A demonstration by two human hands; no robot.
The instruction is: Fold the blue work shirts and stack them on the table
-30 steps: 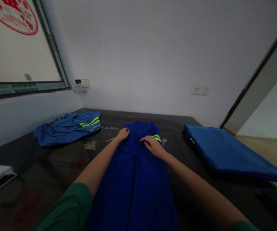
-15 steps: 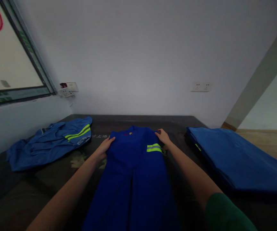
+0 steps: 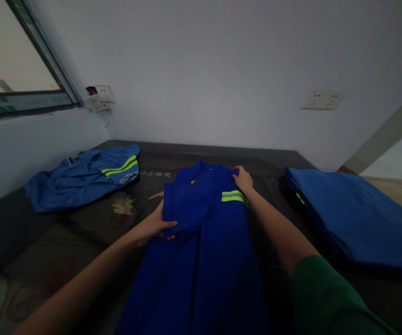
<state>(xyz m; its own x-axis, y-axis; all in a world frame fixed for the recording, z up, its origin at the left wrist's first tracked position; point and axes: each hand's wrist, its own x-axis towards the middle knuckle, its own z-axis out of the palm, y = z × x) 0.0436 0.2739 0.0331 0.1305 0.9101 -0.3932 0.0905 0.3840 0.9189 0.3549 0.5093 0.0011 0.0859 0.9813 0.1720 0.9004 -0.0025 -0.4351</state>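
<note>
A deep-blue work coverall (image 3: pixel 222 242) lies lengthwise before me, its collar (image 3: pixel 210 165) at the far end. Two leg-like panels run down toward me with a dark gap between them. A yellow-and-silver reflective strip (image 3: pixel 232 196) crosses its right side. My left hand (image 3: pixel 155 225) pinches the left side of the upper part, thumb on top and fingers beneath, with the cloth there slightly raised. At the right shoulder, my right hand (image 3: pixel 244 180) has its fingers closed on the fabric edge.
A crumpled blue garment (image 3: pixel 82 179) with reflective strips lies on the dark tabletop (image 3: pixel 152 160) at left. On the right sits a folded blue stack (image 3: pixel 358 214). Behind are a wall and sockets (image 3: pixel 323 99). A cable (image 3: pixel 0 298) lies at lower left.
My left hand has moved from the left shoulder down toward me, and the cloth there is now lifted and folded inward. The right hand stays at its shoulder. The view has tilted down.
</note>
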